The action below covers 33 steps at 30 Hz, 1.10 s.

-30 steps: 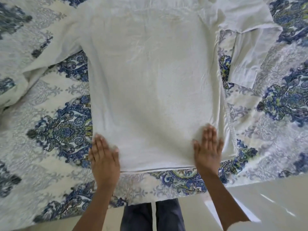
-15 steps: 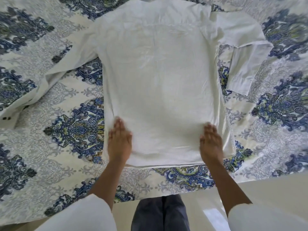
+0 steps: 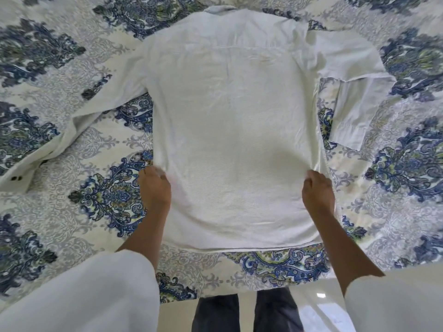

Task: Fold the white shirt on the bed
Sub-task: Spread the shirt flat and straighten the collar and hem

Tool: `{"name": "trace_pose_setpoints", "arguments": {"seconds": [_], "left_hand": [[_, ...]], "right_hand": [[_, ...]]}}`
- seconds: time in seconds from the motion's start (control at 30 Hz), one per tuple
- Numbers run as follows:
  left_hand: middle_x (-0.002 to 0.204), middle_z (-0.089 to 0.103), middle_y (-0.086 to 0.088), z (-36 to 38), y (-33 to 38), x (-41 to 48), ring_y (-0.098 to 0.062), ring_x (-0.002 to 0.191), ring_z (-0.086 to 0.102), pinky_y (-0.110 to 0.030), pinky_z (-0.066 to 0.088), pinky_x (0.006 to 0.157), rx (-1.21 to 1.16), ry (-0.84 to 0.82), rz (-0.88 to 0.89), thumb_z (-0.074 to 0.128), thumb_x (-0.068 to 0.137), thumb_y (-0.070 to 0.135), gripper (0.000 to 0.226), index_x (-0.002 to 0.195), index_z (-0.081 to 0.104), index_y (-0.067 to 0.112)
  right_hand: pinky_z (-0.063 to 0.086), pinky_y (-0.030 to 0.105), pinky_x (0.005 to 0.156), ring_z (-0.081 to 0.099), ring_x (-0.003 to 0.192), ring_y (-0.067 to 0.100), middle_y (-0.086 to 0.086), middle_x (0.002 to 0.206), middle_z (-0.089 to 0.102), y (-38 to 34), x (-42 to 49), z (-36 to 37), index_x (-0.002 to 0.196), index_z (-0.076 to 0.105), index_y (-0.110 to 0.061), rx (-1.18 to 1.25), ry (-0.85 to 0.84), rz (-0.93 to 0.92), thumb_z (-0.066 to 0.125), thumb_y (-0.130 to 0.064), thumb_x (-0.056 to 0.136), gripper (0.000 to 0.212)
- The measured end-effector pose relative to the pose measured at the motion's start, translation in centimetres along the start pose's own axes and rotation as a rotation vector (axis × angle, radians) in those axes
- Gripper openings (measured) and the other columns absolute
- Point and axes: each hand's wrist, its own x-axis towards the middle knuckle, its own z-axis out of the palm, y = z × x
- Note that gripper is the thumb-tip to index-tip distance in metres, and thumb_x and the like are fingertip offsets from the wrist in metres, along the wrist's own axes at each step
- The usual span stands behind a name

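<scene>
The white shirt (image 3: 235,130) lies back up on the patterned bed cover (image 3: 72,212), collar at the far end. Its left sleeve (image 3: 79,121) stretches out to the left, with dark cuff buttons near the edge. Its right sleeve (image 3: 352,97) is bent and doubled back toward me. My left hand (image 3: 153,188) grips the shirt's left side edge, fingers curled into the cloth. My right hand (image 3: 317,190) pinches the right side edge the same way. The hem lies flat near the bed's front edge.
The bed's front edge runs across the bottom, with a shiny pale floor (image 3: 318,310) and my dark trouser legs (image 3: 239,312) below it. My white sleeves fill the lower corners. Blue and green paisley cover surrounds the shirt on all sides.
Both hands slid up from the hem to the shirt's side edges and changed from flat palms to curled grips. The view tilted forward, showing the collar.
</scene>
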Motion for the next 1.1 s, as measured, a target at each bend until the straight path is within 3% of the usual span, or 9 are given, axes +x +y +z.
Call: {"name": "trace_pose_setpoints", "arguments": {"seconds": [0.1, 0.23, 0.43, 0.63, 0.77, 0.87, 0.93, 1.0, 1.1], "left_hand": [[0.104, 0.053, -0.021, 0.1, 0.3, 1.5, -0.038, 0.095, 0.054, -0.039, 0.040, 0.070, -0.117, 0.018, -0.151, 0.046, 0.090, 0.007, 0.019, 0.101, 0.054, -0.006], [0.097, 0.056, -0.022, 0.1, -0.6, 2.3, -0.035, 0.078, 0.055, -0.037, 0.039, 0.061, -0.063, -0.011, -0.168, 0.046, 0.091, 0.010, 0.013, 0.087, 0.053, -0.001], [0.089, 0.050, -0.014, -0.8, -0.8, 2.9, -0.024, 0.073, 0.047, -0.037, 0.039, 0.064, -0.164, -0.010, -0.127, 0.054, 0.091, 0.022, 0.017, 0.090, 0.046, 0.007], [0.079, 0.047, -0.015, -0.8, -1.3, 3.0, -0.027, 0.071, 0.046, -0.033, 0.030, 0.062, -0.020, -0.013, -0.093, 0.041, 0.095, 0.012, 0.015, 0.082, 0.043, 0.004], [0.110, 0.054, -0.025, -1.3, 0.3, 3.4, -0.041, 0.101, 0.054, -0.046, 0.044, 0.075, 0.045, 0.092, -0.358, 0.042, 0.095, 0.016, 0.030, 0.108, 0.051, -0.009], [0.124, 0.052, -0.025, -0.7, 2.7, 4.3, -0.041, 0.115, 0.048, -0.051, 0.043, 0.088, 0.216, 0.194, 0.110, 0.047, 0.091, 0.011, 0.033, 0.120, 0.050, -0.005], [0.142, 0.040, -0.022, 0.7, 2.6, 5.2, -0.037, 0.131, 0.039, -0.051, 0.035, 0.102, 0.316, 0.020, 0.380, 0.043, 0.094, 0.010, 0.044, 0.136, 0.039, -0.002], [0.155, 0.020, -0.014, 1.4, 0.7, 5.7, -0.029, 0.142, 0.022, -0.049, 0.022, 0.113, 0.408, -0.122, 0.336, 0.033, 0.099, 0.018, 0.051, 0.146, 0.021, 0.002], [0.157, 0.012, -0.009, 0.5, -0.9, 5.5, -0.025, 0.145, 0.009, -0.050, 0.006, 0.115, 0.498, -0.097, 0.159, 0.028, 0.099, 0.021, 0.054, 0.149, 0.012, 0.007]], "right_hand": [[0.042, 0.040, 0.084, 0.047, 0.106, 0.030, 0.017, 0.110, 0.056, -1.2, 2.1, 0.1, 0.107, 0.058, -0.004, 0.035, -0.010, -0.042, 0.036, -0.012, 0.092, 0.028], [0.042, 0.040, 0.085, 0.049, 0.109, 0.036, 0.019, 0.117, 0.052, -1.1, 4.2, -0.4, 0.112, 0.058, -0.004, 0.060, -0.008, 0.064, 0.039, -0.008, 0.090, 0.028], [0.037, 0.032, 0.079, 0.052, 0.104, 0.033, 0.016, 0.121, 0.052, 0.0, 5.2, -0.8, 0.112, 0.056, -0.005, 0.141, -0.060, 0.129, 0.046, -0.008, 0.089, 0.026], [0.034, 0.029, 0.076, 0.053, 0.100, 0.031, 0.015, 0.118, 0.053, 0.6, 5.4, -0.9, 0.112, 0.055, -0.006, 0.144, -0.089, 0.081, 0.047, -0.007, 0.089, 0.024], [0.039, 0.034, 0.077, 0.053, 0.100, 0.033, 0.015, 0.115, 0.056, 0.5, 5.8, -1.1, 0.108, 0.057, -0.005, 0.132, -0.081, 0.095, 0.045, -0.008, 0.089, 0.022], [0.041, 0.038, 0.082, 0.048, 0.105, 0.034, 0.019, 0.112, 0.055, -1.1, 5.7, -0.7, 0.106, 0.059, -0.001, 0.117, 0.045, 0.026, 0.043, -0.004, 0.088, 0.024], [0.042, 0.042, 0.086, 0.045, 0.110, 0.035, 0.020, 0.116, 0.055, -1.8, 5.5, 0.2, 0.112, 0.057, 0.001, 0.103, 0.093, -0.168, 0.044, -0.001, 0.088, 0.027], [0.041, 0.045, 0.094, 0.046, 0.114, 0.038, 0.020, 0.125, 0.053, -1.0, 5.9, 0.8, 0.121, 0.052, 0.002, 0.073, 0.066, -0.299, 0.041, -0.005, 0.087, 0.037], [0.034, 0.045, 0.105, 0.039, 0.126, 0.035, 0.019, 0.137, 0.045, 0.0, 6.7, 0.3, 0.132, 0.044, 0.001, 0.144, 0.101, -0.149, 0.034, -0.008, 0.090, 0.044]]}}
